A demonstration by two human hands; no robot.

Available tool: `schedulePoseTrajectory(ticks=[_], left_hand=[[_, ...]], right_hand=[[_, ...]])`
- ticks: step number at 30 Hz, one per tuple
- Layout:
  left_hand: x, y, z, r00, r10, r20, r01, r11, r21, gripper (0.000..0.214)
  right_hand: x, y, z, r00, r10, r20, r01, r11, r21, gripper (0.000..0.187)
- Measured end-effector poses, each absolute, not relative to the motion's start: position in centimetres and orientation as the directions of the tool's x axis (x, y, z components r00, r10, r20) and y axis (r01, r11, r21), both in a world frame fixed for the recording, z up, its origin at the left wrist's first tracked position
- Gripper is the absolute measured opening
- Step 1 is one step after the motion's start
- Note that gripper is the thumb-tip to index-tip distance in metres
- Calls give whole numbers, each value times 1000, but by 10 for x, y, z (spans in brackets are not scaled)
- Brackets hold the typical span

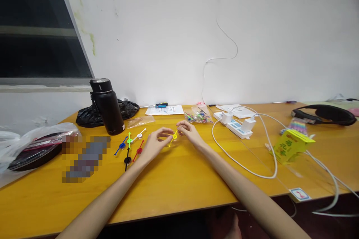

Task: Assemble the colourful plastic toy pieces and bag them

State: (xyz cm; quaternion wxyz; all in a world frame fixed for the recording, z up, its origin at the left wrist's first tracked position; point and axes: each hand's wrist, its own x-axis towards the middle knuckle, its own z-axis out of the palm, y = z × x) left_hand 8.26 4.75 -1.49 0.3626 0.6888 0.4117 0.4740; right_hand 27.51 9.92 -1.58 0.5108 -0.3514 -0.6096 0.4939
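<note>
Both hands meet over the middle of the yellow wooden table (179,190), just in front of the black bottle (107,106). Between them is a thin yellow tie (173,137), a slim plastic strip with a round disc near its middle. Its long axis runs on a slant, the upper end toward the right hand (188,131) and the lower end pointing down toward the left hand (155,143). The right hand's grip pinches the upper end between thumb and fingertips. The left hand's thumb and forefinger are curled close to the lower end; whether they actually clamp it cannot be told.

To the right of the bottle's base, just left of the left hand, five more ties of the same shape lie flat on the table: a blue tie (121,145), a green tie (129,140), a white tie (139,134), a red tie (138,151) and a black tie (127,159). They fan out roughly side by side, most slanting up to the right.

Farther right of the bottle, behind the hands, a clear bag (199,116) holds more coloured pieces. A white power strip (233,124) with chargers plugged in lies beyond it, its white cable (246,168) looping over the table. A yellow carton (290,146) stands well to the right of the bottle; its red and green print is too small to read.
</note>
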Motion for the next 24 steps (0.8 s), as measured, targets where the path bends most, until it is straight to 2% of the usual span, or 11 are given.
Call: schedulePoseTrajectory(ticks=[5,8,16,19,24], left_hand=[[83,39,-9,228,865,446,463,-499,732,24],[82,33,-3,251,854,456,548,-514,660,22],[78,21,5,334,883,329,642,-469,606,13],[62,25,11,335,898,285,706,-439,555,16],[28,36,15,193,964,181,853,-256,454,21]], right_hand=[[273,92,-14,-335,892,304,-58,303,-951,22],[271,86,-12,-385,862,329,-61,331,-942,20],[265,77,-11,-480,802,356,-31,390,-920,26],[266,79,-16,-463,827,319,10,365,-931,30],[271,90,-23,-384,887,256,80,309,-948,26]])
